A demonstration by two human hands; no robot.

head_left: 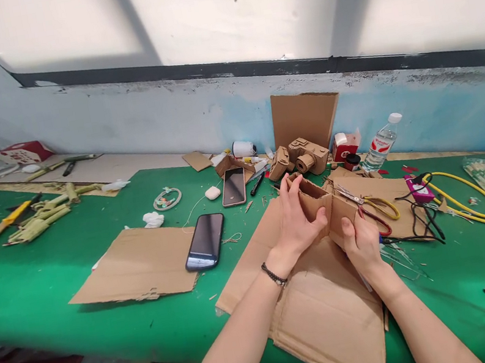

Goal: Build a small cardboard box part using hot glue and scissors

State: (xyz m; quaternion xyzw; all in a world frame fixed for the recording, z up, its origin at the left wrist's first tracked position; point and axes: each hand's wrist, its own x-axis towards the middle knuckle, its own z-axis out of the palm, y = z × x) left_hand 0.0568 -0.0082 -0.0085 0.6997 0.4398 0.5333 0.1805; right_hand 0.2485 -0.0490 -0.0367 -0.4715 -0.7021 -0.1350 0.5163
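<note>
I'm gripping the cardboard box (337,213) near the front edge of the table (31,285): left hand (294,226) clasping its left wall, right hand (362,245) pinching its right flap.

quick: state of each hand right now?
Left hand: closed on the small cardboard box.
Right hand: closed on the same box, thumb on its near face.

A black smartphone (205,241) lies left of centre, half on a flat brown cardboard sheet (138,264) on the green table cover (31,285). Above centre sits a small cardboard camera model (309,155). A clear plastic water bottle (383,148) stands at upper right, with a looped yellow cable (476,204) below it.
</note>
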